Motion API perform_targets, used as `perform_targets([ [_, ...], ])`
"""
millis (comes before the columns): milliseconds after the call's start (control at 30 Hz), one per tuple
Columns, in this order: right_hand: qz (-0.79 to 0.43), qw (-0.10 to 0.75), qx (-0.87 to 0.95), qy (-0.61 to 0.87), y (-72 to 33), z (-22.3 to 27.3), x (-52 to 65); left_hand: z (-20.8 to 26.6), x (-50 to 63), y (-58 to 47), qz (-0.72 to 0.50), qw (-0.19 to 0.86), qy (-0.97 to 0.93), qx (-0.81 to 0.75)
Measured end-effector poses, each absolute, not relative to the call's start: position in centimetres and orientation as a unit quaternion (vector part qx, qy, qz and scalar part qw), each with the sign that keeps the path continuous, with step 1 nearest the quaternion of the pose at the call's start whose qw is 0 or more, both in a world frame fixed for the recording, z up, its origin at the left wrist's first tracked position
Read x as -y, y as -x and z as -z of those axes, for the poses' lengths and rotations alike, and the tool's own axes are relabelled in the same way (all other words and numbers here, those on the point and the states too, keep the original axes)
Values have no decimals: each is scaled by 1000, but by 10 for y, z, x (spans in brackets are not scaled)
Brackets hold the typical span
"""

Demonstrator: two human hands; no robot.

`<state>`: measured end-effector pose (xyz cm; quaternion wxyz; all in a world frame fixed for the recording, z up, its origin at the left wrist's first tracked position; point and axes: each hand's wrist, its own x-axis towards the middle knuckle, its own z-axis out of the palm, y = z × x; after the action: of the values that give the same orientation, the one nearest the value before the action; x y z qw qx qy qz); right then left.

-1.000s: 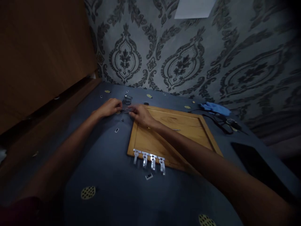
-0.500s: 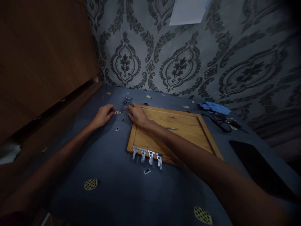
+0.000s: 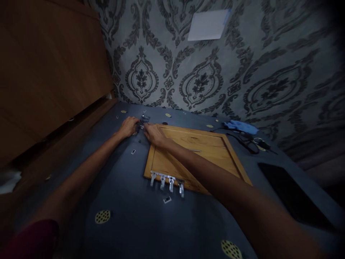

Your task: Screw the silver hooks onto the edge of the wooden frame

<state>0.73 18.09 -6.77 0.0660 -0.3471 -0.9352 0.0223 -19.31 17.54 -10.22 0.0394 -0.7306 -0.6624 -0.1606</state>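
My left hand [image 3: 129,126] and my right hand [image 3: 155,134] meet just past the left corner of a framed wooden panel [image 3: 205,138]. Their closed fingertips are on a small metal piece [image 3: 142,126], whose exact shape is too small and dark to tell. Right behind lie several metal hinge-like parts [image 3: 145,118] on the cloth. Along the panel's near edge sit several silver hinges [image 3: 171,183], with their arms hanging over the edge. A thin metal rod [image 3: 194,150] lies on the panel, partly hidden by my right forearm.
A blue patterned cloth [image 3: 121,223] covers the surface. To the right are a blue glove-like item [image 3: 241,126], dark-framed glasses [image 3: 249,145], keys [image 3: 261,143] and a flat black slab [image 3: 291,194]. A small black ring [image 3: 165,123] lies behind the panel. Wooden furniture [image 3: 51,75] borders the left.
My left hand has moved right, up to my right hand and the small metal piece. My right hand has barely moved. The whole view has shifted slightly.
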Motion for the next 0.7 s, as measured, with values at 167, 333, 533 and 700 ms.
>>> perform_targets([
  [167, -32, 80, 923, 374, 0, 71, -188, 106, -181, 193, 144, 45, 730, 666],
  [333, -44, 67, 921, 382, 7, 74, -192, 106, -181, 197, 146, 35, 737, 659],
  [533, -60, 82, 919, 380, 7, 72, -190, 106, -178, 201, 161, 24, 744, 648],
  [700, -95, 108, 906, 397, 8, 75, -190, 106, -173, 199, 161, 19, 749, 643],
])
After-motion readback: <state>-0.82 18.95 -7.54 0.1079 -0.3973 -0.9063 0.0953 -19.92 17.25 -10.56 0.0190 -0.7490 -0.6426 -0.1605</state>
